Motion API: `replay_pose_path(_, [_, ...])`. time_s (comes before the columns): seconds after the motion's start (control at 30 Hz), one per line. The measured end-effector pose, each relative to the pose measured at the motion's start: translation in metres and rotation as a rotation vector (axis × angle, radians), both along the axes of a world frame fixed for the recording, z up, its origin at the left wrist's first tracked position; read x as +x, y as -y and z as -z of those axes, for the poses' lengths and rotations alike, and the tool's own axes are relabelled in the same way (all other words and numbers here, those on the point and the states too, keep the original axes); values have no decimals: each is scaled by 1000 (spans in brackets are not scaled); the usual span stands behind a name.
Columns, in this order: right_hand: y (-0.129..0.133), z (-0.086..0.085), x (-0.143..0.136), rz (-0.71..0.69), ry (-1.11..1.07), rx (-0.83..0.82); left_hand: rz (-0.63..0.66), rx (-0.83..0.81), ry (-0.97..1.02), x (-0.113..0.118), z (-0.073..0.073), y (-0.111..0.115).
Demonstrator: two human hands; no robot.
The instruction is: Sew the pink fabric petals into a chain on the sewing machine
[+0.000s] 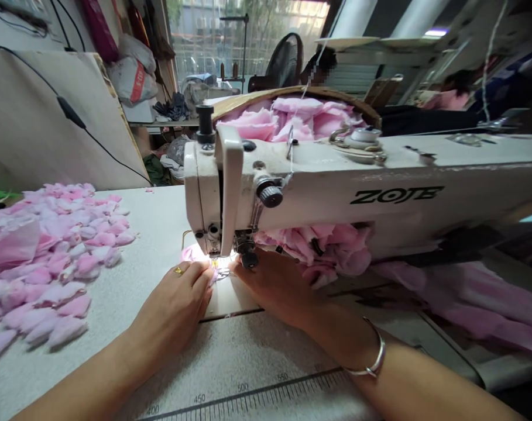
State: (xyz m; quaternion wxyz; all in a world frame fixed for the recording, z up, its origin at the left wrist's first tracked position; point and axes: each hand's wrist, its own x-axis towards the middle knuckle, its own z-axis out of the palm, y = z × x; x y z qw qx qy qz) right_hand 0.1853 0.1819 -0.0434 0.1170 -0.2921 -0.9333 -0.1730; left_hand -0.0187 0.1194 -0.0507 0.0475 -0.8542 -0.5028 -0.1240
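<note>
both hands at the needle, pink cloth beneath

a small pink cloth (192,253) lies under the needle of a white sewing machine (309,199), in the glow of its lamp. the left hand (175,301) rests to the left of the needle, fingers bent and close together, tips at the cloth; whether they pinch it or only press, i cannot tell. a ring (178,270) sits on one finger. the right hand (278,289) reaches in from the other side, its fingertips near the needle and partly hidden behind a black knob (249,259); i cannot tell if they grip anything. a bangle (377,358) circles that wrist.

a pink bundle (345,251) fills the space under the machine's arm, just beyond the right hand, and a long pink strip (476,307) lies farther right. on the table (155,225), well left of the left hand, spreads a heap (79,242) of pink pieces. a ruler scale (243,401) runs along the near side. behind the machine stand a bin (230,104) of pink fabric and a fan (285,61).
</note>
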Motion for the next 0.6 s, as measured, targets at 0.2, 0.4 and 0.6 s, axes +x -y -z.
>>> replay_pose_path(0.2, [0, 4, -2, -10, -5, -13, -40, 52, -44, 1, -4, 1])
replay_pose_path(0.4, [0, 4, 0, -7, -4, -53, -126, 25, -71, 4, -10, 5])
replay_pose_path(0.6, [-1, 5, -1, 42, -31, 0, -142, -20, -118, 8, -7, 1])
